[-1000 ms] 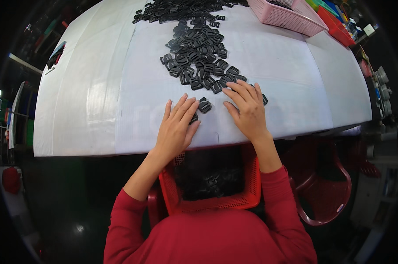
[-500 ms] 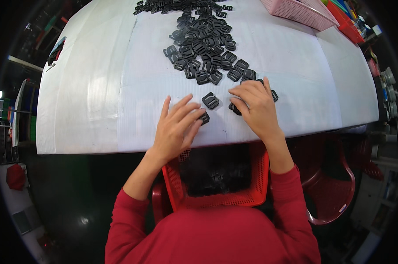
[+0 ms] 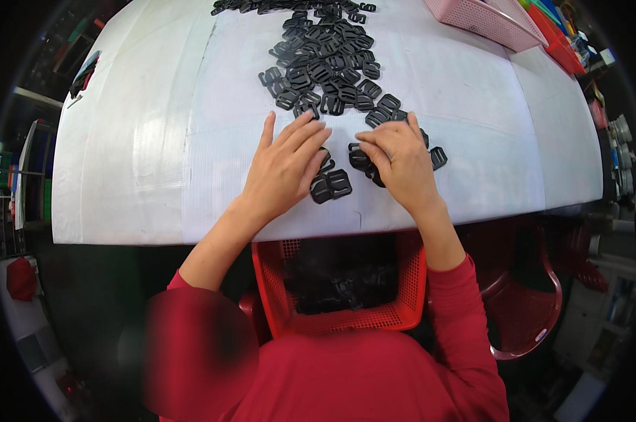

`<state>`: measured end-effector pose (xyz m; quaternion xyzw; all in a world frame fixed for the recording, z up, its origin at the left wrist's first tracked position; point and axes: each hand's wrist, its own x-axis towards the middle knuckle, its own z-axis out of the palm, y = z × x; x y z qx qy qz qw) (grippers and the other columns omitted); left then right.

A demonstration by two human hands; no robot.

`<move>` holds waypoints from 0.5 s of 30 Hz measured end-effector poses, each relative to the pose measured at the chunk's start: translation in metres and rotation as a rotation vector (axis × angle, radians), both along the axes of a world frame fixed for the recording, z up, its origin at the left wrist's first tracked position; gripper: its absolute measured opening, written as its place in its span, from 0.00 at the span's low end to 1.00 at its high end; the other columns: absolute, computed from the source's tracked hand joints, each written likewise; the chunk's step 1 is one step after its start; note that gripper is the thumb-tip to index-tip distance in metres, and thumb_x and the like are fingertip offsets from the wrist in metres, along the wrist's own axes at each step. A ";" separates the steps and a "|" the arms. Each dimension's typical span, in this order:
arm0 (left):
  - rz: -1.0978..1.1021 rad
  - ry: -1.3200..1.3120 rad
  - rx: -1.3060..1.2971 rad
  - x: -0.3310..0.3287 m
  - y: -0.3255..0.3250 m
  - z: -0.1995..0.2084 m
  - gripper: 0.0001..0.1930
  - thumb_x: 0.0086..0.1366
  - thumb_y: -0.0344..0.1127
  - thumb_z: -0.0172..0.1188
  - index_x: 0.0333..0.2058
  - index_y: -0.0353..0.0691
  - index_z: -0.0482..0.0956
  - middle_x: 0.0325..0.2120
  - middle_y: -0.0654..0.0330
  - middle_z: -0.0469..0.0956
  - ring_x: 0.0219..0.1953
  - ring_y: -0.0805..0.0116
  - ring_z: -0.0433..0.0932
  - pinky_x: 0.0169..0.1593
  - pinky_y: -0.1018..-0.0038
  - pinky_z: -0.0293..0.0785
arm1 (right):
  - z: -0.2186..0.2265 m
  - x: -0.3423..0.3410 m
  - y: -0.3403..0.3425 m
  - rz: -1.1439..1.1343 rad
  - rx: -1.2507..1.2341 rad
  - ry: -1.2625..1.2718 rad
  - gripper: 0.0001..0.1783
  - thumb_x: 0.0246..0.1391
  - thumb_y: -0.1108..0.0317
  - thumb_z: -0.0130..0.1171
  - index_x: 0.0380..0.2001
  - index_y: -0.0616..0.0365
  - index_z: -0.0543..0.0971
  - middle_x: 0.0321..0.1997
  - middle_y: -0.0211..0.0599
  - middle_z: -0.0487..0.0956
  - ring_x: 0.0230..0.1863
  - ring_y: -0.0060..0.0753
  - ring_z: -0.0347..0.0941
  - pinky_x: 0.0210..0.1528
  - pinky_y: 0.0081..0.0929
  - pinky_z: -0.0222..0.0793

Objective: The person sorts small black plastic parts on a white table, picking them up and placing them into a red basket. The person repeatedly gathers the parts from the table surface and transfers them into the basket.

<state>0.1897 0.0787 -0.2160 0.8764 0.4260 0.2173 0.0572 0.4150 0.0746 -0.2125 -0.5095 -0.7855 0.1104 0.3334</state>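
Observation:
Small black plastic strap buckles (image 3: 325, 60) lie in a long loose pile down the middle of the white-covered table. My left hand (image 3: 284, 163) is open, its fingers stretched toward the pile's near end. Beside its thumb, a few loose buckles (image 3: 332, 184) lie close together on the table, one partly under the hand. My right hand (image 3: 402, 160) is closed in a pinch, thumb and fingertips at the edge of a black buckle (image 3: 358, 159). Another buckle beneath that hand is mostly hidden. To the right of it lies a single buckle (image 3: 438, 157).
A red plastic basket (image 3: 267, 288) with dark contents stands below the table edge at my lap. Pink (image 3: 483, 24) and red (image 3: 557, 39) baskets sit at the far right. A dark red chair (image 3: 522, 309) stands right of me.
My left hand has moved slightly forward, and buckles beside its thumb now lie bunched together. My right hand has shifted a little left, its fingertips now at a buckle.

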 end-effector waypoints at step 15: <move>0.030 -0.086 0.102 0.020 0.026 -0.016 0.15 0.64 0.35 0.60 0.49 0.41 0.78 0.50 0.60 0.76 0.62 0.59 0.68 0.68 0.44 0.50 | -0.015 0.045 0.097 -0.110 0.125 -0.312 0.15 0.52 0.53 0.64 0.39 0.46 0.86 0.49 0.22 0.81 0.58 0.34 0.69 0.67 0.64 0.49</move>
